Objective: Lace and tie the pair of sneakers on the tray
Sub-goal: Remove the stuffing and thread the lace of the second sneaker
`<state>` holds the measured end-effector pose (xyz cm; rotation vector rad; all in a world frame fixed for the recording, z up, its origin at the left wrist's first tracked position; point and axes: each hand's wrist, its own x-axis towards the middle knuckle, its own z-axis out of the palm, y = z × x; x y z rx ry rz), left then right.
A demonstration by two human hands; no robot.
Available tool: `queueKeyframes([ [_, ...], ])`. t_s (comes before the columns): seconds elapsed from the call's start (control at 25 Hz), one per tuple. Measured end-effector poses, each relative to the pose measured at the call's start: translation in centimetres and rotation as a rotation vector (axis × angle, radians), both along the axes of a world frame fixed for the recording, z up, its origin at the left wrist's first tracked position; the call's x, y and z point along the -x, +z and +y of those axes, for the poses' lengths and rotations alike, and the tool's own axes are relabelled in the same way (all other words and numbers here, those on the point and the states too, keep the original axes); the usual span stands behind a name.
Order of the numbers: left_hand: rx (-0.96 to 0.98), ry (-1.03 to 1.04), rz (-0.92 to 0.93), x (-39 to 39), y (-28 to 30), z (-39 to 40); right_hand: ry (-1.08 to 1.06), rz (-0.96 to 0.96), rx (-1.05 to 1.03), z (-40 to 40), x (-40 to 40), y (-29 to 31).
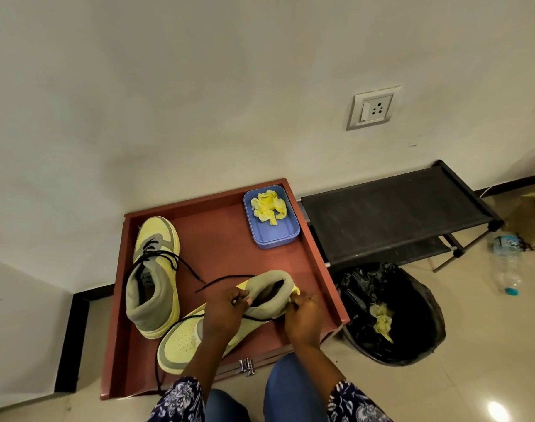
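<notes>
Two yellow and grey high-top sneakers lie on a reddish-brown tray (318, 263). The left sneaker (155, 278) stands upright with a black lace threaded loosely, its ends trailing right. The near sneaker (181, 345) lies across the tray's front with its toe to the left and its collar to the right. My left hand (222, 315) pinches its black lace (226, 280) at the collar. My right hand (303, 315) grips the right side of the collar, pinching the material there. One lace end hangs over the tray's front edge.
A blue plastic box (286, 236) with crumpled yellow paper sits at the tray's back right. A black bin (412, 306) with a bag stands right of the tray. Behind the bin is a black shoe rack (391, 214). A clear bottle (508, 263) lies on the floor at far right.
</notes>
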<state>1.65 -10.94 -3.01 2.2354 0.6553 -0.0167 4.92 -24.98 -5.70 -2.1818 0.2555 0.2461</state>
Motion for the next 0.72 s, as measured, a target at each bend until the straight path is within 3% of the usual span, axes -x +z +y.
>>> queueKeyframes([
  [0.16, 0.012, 0.003, -0.011, 0.0, -0.1, 0.1, 0.023, 0.01, 0.06, -0.6, -1.3, 0.3],
  [0.52, 0.015, 0.005, 0.008, 0.0, -0.6, 0.3, 0.015, -0.028, -0.048, 0.0, 1.3, 0.7],
  [0.72, 0.024, -0.007, 0.013, -0.1, -0.4, 0.0, 0.147, -0.05, 0.128, -0.5, 0.5, 0.0],
])
